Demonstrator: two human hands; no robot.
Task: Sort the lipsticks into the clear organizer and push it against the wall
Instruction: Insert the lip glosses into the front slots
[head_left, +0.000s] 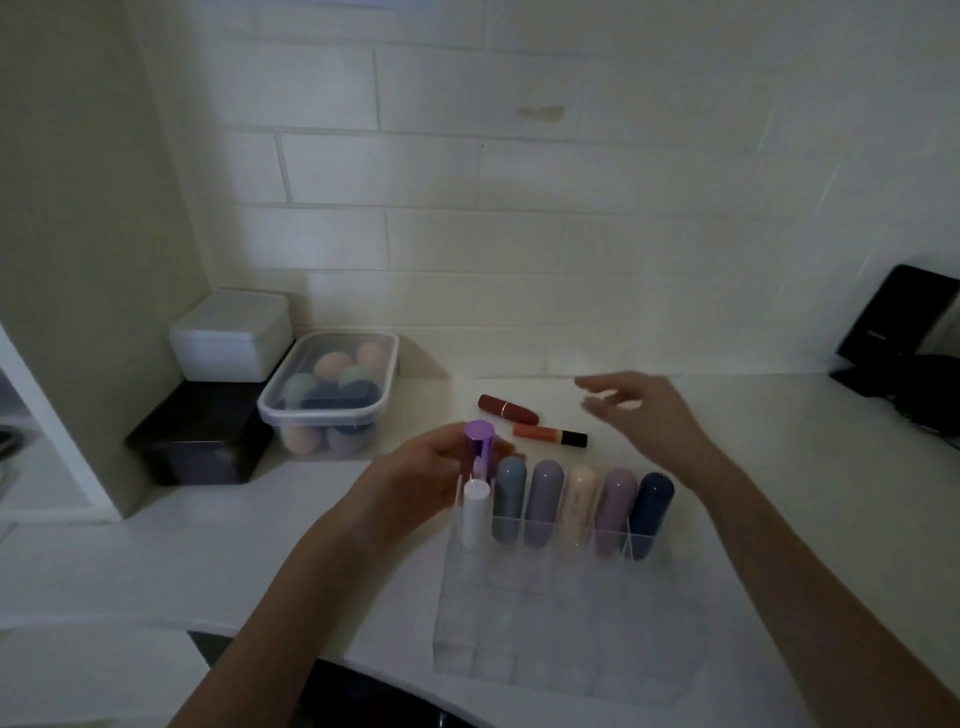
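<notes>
right now the left hand (415, 467) is grasping a purple lipstick (479, 448) upright, just above the back left corner of the clear organizer (550, 618), behind a white tube (476, 512) standing in its slot. to seat it well, keep it vertical, line its base over a free cell beside the white tube, and lower it straight so it doesn't knock the row of five rounded capsule lipsticks (582, 501). the right hand (644, 410) hovers released, fingers spread and blurred, over the white surface (779, 467) near a dark red lipstick (506, 408) and an orange gloss tube (549, 435) lying loose behind the organizer. the organizer sits well apart from the tiled wall (519, 208), not yet pushed back
</notes>
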